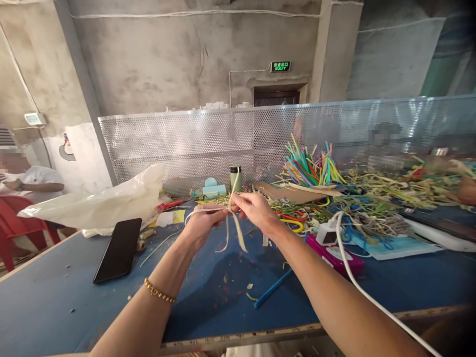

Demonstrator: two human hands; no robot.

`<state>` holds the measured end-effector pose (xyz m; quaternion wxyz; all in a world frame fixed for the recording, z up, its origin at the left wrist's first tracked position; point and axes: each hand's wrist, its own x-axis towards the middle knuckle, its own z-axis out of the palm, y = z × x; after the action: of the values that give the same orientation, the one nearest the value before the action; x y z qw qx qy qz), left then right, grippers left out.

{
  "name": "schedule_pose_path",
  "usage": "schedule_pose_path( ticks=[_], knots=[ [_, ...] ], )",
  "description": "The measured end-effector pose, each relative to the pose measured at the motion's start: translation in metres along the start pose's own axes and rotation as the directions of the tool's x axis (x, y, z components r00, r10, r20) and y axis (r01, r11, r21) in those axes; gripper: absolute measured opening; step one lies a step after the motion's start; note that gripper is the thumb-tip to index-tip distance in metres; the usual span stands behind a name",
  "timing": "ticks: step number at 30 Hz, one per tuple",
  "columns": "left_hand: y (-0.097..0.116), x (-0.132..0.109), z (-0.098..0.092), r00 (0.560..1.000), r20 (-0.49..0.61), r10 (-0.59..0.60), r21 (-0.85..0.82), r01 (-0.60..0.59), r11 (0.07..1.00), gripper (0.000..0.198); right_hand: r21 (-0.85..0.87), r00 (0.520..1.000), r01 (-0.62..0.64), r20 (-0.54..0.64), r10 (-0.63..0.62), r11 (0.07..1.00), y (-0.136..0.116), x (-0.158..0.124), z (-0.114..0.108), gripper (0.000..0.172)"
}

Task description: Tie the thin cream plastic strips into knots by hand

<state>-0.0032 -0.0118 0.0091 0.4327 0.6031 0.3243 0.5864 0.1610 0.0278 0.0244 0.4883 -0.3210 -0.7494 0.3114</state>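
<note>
Left hand [201, 225] and right hand [256, 209] pinch pale strips [240, 233] at frame center. 2 tails [227, 232] hang near-vertical below; 1 end [236, 180] sticks up, nearer right hand.

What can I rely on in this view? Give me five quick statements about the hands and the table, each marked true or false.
1. The left hand and right hand both hold pale strips. True.
2. The gold bracelet is worn on the right. False: it is worn on the left.
3. The black phone lies right of both hands. False: it lies to their left.
4. A blue tube lies on the table. True.
5. The exit sign glows red. False: it glows green.
</note>
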Motion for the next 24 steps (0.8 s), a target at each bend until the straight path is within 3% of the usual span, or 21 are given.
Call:
schedule_pose_path(
  ticks=[4,11,15,21,24],
  knots=[
    [-0.0028,0.0026,-0.0026,0.997,-0.045,-0.055,-0.12,0.05,0.992,0.024,-0.039,0.994,0.072,0.083,-0.069,0.997,-0.0001,-0.0015,0.0022,0.033],
    [-0.0029,0.0027,-0.0031,0.994,-0.057,-0.093,-0.153,0.084,0.985,0.026,-0.151,0.989,0.141,0.056,-0.134,0.978,-0.0026,-0.0037,0.0049,0.014],
    [-0.0023,0.0026,-0.0029,0.993,-0.065,-0.098,-0.159,0.086,0.983,0.026,-0.161,0.991,0.129,0.063,-0.12,0.979,-0.0044,-0.0039,0.0038,0.013],
    [-0.0021,0.0022,-0.0035,0.996,-0.075,-0.042,-0.079,0.036,0.996,0.026,-0.097,0.99,0.096,0.111,-0.085,0.991,-0.0059,-0.0053,0.0044,0.015],
    [-0.0023,0.0018,-0.0034,0.998,-0.064,-0.019,0.024,0.021,0.999,0.026,-0.073,0.997,0.038,0.077,-0.032,0.997,-0.0044,-0.0044,0.0041,0.019]
  ],
)
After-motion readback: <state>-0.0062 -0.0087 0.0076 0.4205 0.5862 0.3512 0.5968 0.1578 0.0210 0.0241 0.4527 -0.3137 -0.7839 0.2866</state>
